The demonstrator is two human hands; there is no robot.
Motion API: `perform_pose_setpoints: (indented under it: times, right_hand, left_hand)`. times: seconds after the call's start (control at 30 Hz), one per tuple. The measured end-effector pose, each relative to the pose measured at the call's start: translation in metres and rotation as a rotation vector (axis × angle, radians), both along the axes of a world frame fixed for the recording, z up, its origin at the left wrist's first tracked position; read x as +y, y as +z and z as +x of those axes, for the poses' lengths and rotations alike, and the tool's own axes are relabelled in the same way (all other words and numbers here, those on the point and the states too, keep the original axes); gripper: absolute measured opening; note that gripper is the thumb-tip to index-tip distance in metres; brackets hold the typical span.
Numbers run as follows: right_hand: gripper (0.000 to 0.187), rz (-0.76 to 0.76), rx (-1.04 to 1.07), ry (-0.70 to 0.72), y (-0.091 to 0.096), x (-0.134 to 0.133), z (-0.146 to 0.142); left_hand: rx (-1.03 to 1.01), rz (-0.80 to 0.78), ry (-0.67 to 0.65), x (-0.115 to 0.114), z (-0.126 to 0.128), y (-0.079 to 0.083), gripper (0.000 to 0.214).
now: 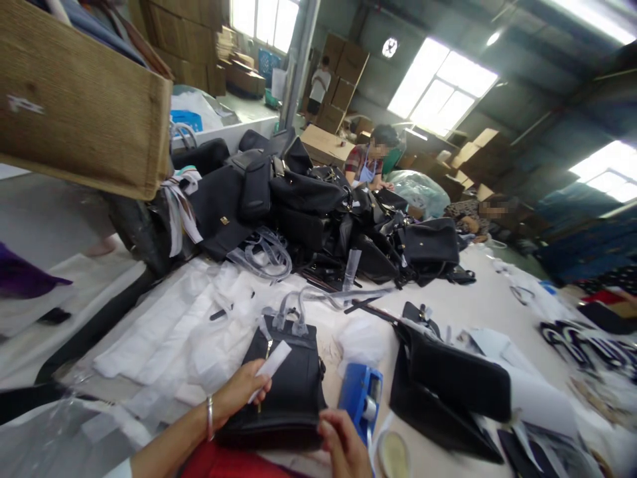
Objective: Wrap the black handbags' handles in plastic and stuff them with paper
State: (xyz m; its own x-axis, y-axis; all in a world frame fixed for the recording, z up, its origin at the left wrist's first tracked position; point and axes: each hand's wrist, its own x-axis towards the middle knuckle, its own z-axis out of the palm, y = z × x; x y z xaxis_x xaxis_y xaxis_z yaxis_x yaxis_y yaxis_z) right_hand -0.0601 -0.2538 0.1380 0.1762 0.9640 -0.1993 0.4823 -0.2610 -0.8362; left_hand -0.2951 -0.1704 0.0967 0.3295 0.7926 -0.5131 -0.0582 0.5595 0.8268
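Observation:
A black leather backpack (291,378) lies on the table before me, its handle (291,318) wrapped in clear plastic and a gold zip running down its front. My left hand (249,385) is closed on a thin white strip (271,368), held over the zip. At the lower right corner of the backpack is my right hand (343,441), its fingers curled together; whether they pinch anything is unclear. Just right of the backpack stands a blue tape dispenser (355,396), with a round, pale-topped item (393,455) nearer me.
Black bags (308,199) are heaped across the table's far side. Another black bag (452,372) lies to the right. White wrapping sheets (154,332) cover the left. A brown bag (84,99) juts in at upper left. Co-workers (371,159) sit beyond the heap.

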Motion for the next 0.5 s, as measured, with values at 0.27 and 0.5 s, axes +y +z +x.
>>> perform_pose_setpoints:
  times: [0.27,0.5]
  right_hand:
    - [0.021,0.136,0.000,0.425,0.009,0.079,-0.085]
    - [0.024,0.198,-0.339,0.571,0.004,0.083,-0.084]
  left_hand:
    - [-0.041,0.069,-0.052,-0.003,-0.004,-0.002,0.023]
    - [-0.040,0.073,-0.069,-0.005,-0.003,-0.004,0.022]
